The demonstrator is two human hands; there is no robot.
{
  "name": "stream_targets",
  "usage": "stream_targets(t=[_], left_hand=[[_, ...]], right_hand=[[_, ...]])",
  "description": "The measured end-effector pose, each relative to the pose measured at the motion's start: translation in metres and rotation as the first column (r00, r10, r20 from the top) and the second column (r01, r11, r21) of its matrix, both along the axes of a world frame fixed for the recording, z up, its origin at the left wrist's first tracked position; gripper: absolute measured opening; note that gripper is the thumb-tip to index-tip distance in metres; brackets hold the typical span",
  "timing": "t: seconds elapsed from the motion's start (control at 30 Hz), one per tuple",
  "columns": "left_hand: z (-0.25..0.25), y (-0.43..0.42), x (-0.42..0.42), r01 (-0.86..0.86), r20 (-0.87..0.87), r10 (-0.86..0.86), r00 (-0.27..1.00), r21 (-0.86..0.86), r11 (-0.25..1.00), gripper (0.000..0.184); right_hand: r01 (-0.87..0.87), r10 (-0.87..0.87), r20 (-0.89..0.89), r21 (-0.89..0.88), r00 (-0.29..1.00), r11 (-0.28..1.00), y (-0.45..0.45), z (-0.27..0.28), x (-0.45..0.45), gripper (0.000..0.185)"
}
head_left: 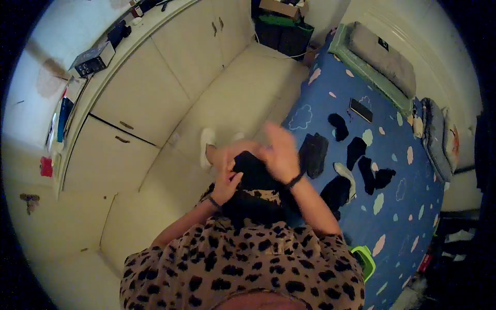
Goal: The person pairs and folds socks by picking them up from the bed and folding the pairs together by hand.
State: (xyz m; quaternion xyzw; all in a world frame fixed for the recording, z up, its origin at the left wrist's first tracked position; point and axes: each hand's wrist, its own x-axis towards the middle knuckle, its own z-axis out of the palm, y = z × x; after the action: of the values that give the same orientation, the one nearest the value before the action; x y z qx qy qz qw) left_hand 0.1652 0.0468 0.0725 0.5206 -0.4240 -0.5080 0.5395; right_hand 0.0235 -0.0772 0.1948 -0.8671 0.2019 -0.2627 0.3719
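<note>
Dark black cloth (pixel 249 170) lies over my lap; its kind is hard to make out against other dark fabric. At its left edge, my left hand (pixel 223 182) has its thumb and fingers closed on the cloth. My right hand (pixel 281 155), blurred by motion, is raised at the cloth's right side with thumb and fingers apart. On the bed to my right are several black socks (pixel 356 151), a pale grey sock (pixel 345 175) and a folded dark grey pair (pixel 313 155).
The blue patterned bedsheet (pixel 382 227) carries a phone (pixel 361 110), pillows (pixel 382 57) and a bright green plastic item (pixel 366 261). Cream cabinets (pixel 139 98) line the left, with a box (pixel 93 60) on top. Dark bins (pixel 284 36) stand at the far end of the floor.
</note>
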Motion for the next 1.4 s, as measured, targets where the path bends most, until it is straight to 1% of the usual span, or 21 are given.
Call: stream_targets(t=[0.07,0.1,0.13,0.27,0.33,0.4,0.43,0.47,0.5,0.57,0.7,0.83,0.93,0.97,1.0,1.03,1.1,1.17,1.3,1.33,1.4], left_hand=[[0.005,-0.006,0.000,0.014,0.018,-0.011,1.000,-0.208,0.978,0.088],[0.009,-0.005,0.003,-0.010,-0.010,0.011,1.000,0.119,0.993,0.089],[0.004,-0.007,0.003,-0.014,-0.011,0.015,1.000,0.095,0.995,0.089],[-0.007,-0.011,0.001,-0.092,0.128,0.100,0.987,-0.067,0.994,0.090],[-0.004,-0.005,0.001,-0.095,-0.191,0.138,0.972,0.222,0.971,0.086],[0.002,-0.002,0.011,-0.049,-0.042,0.051,0.998,0.038,0.998,0.081],[0.004,-0.006,0.013,-0.067,-0.111,0.068,0.991,0.013,0.998,0.081],[0.002,-0.002,0.010,-0.087,-0.187,0.088,0.978,0.013,0.996,0.080],[0.008,-0.001,0.007,-0.123,-0.219,0.140,0.966,0.090,0.988,0.075],[-0.008,0.004,0.015,-0.106,-0.299,0.124,0.946,0.076,0.992,0.072],[0.004,0.003,0.020,-0.095,-0.424,0.103,0.900,0.040,0.995,0.058],[0.012,-0.001,0.020,-0.213,-0.427,0.288,0.857,0.217,0.953,0.041],[0.013,-0.003,0.027,-0.346,-0.211,0.415,0.885,0.299,0.889,0.023],[0.015,-0.013,0.028,-0.348,-0.069,0.356,0.932,0.103,0.932,0.020],[0.021,-0.023,0.030,-0.319,0.086,0.327,0.941,-0.095,0.943,0.018],[0.023,-0.034,0.031,-0.315,0.086,0.323,0.942,-0.093,0.944,0.018],[0.026,-0.052,0.030,-0.110,0.456,0.094,0.885,0.007,0.994,0.020],[-0.010,-0.062,0.041,-0.059,0.449,0.074,0.890,-0.047,0.997,0.019],[-0.009,-0.063,0.046,-0.037,0.583,0.058,0.810,-0.048,0.998,0.014],[-0.004,-0.060,0.041,-0.038,0.586,0.058,0.808,-0.046,0.998,0.014],[0.002,-0.055,0.027,-0.103,0.189,0.120,0.975,-0.100,0.990,0.014]], right_hand=[[-0.066,0.113,0.084,-0.432,0.990,0.899,0.002,-0.031,-0.007,0.035],[0.015,-0.083,-0.303,-0.220,0.949,0.975,-0.014,-0.037,-0.015,0.038],[0.180,-0.175,-0.670,-0.063,0.722,0.982,-0.031,-0.041,-0.021,0.041],[0.165,-0.320,-0.445,-0.351,0.836,0.922,-0.011,-0.012,-0.011,0.040],[0.117,-0.324,-0.529,-0.387,0.784,0.915,-0.034,-0.069,-0.030,0.035],[-0.060,-0.314,-0.648,-0.487,0.694,0.872,-0.069,-0.120,-0.059,0.025],[0.432,-0.536,-0.284,-0.357,0.795,0.828,-0.080,-0.103,-0.079,0.024],[0.759,-0.758,0.045,-0.013,0.650,0.650,-0.077,-0.094,-0.099,0.025],[0.759,-0.758,0.041,-0.010,0.651,0.651,-0.069,-0.095,-0.102,0.025],[0.586,-0.614,-0.051,0.369,0.788,0.721,-0.040,-0.097,-0.114,0.026],[0.447,-0.474,-0.003,0.338,0.881,0.828,0.007,-0.136,-0.101,0.026],[0.530,-0.549,-0.184,0.620,0.816,0.579,0.025,-0.143,-0.105,0.029],[0.527,-0.591,-0.236,0.758,0.772,0.385,0.029,-0.152,-0.118,0.027],[0.465,-0.635,-0.201,0.840,0.746,0.280,0.032,-0.157,-0.124,0.025],[0.465,-0.635,-0.201,0.840,0.746,0.280,0.032,-0.158,-0.123,0.025],[0.461,-0.629,-0.184,0.832,0.755,0.310,0.035,-0.159,-0.123,0.023],[0.455,-0.622,-0.167,0.824,0.765,0.338,0.040,-0.164,-0.121,0.021],[0.353,-0.580,-0.035,0.822,0.814,0.446,0.041,-0.171,-0.119,0.018],[0.300,-0.628,0.041,0.853,0.777,0.428,0.040,-0.164,-0.109,0.013],[0.308,-0.660,0.047,0.858,0.750,0.411,0.041,-0.150,-0.102,0.012],[0.312,-0.689,0.056,0.863,0.722,0.397,0.041,-0.144,-0.098,0.012]])
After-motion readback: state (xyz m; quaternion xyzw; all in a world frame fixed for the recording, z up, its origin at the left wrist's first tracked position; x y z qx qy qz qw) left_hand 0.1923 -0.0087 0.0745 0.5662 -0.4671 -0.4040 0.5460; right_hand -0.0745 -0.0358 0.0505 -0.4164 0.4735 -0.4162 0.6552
